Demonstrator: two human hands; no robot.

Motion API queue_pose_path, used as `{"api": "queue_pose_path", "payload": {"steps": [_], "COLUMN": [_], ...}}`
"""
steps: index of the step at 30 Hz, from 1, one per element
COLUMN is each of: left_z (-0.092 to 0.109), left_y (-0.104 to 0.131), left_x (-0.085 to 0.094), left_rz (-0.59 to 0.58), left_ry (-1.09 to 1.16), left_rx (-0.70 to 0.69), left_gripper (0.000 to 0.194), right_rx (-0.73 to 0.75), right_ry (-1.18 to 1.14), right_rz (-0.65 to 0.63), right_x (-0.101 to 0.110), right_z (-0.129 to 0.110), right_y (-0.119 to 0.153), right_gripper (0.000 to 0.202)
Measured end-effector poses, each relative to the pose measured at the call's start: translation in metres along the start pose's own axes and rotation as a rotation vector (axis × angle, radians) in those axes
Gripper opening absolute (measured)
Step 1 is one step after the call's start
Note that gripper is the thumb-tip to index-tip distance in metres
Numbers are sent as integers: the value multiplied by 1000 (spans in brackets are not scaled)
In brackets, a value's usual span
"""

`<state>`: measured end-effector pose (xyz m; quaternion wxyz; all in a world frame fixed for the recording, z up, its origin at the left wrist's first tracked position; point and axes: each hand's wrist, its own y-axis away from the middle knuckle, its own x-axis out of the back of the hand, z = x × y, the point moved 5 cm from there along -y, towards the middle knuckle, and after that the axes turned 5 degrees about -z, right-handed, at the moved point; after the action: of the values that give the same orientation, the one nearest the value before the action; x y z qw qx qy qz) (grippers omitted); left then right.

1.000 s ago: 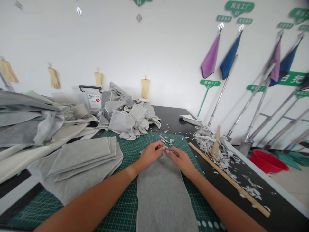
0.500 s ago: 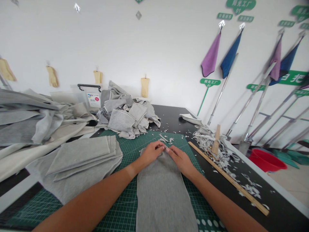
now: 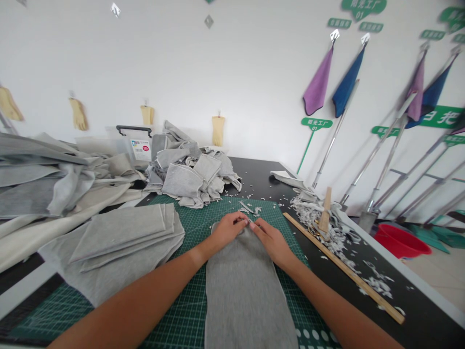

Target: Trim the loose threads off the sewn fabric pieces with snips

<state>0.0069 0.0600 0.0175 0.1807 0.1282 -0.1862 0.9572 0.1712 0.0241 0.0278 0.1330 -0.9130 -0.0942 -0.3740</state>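
Note:
A long grey cloth piece (image 3: 249, 291) lies lengthwise before me on the green cutting mat (image 3: 181, 320). Its far edge is pinched by my left hand (image 3: 229, 229) and my right hand (image 3: 269, 238), which almost meet at the fingertips. Both hands are closed, thumbs pressed to fingers, and the cloth is gathered slightly between them. Exactly how the edge is folded there is too small to make out. Just beyond my fingers lie thin grey fabric scraps (image 3: 249, 208). Left of my left forearm rests a stack of folded grey cloth (image 3: 123, 232).
A heap of grey cloth pieces (image 3: 192, 169) stands at the back, with a clear plastic box (image 3: 140, 150) beside it. More fabric (image 3: 32, 174) is piled far left. At right lie a wooden ruler (image 3: 345, 269), many cuttings (image 3: 337, 242) and a wooden stick (image 3: 326, 211). A red basin (image 3: 401, 240) stands beyond the table edge.

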Motion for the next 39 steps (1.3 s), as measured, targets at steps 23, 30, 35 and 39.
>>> {"api": "queue_pose_path", "payload": {"steps": [23,30,35,39], "left_z": [-5,-3,-4,-5], "left_y": [-1,-1,-1,0], "left_x": [1,1,1,0], "left_rz": [-14,-9,-19,-25], "left_ry": [-21,-10,-9,9], "left_rx": [-15,-12,-14,-14], "left_gripper": [28,29,30,30], "right_rx": [5,10,3,16], "right_ry": [15,14,4,4], "right_rz": [28,45,38,41], "right_x": [-3,-4,-4,-4], "right_z": [-1,1,1,-1], "right_y": [2,2,1,2], "right_gripper": [38,39,39,39]}}
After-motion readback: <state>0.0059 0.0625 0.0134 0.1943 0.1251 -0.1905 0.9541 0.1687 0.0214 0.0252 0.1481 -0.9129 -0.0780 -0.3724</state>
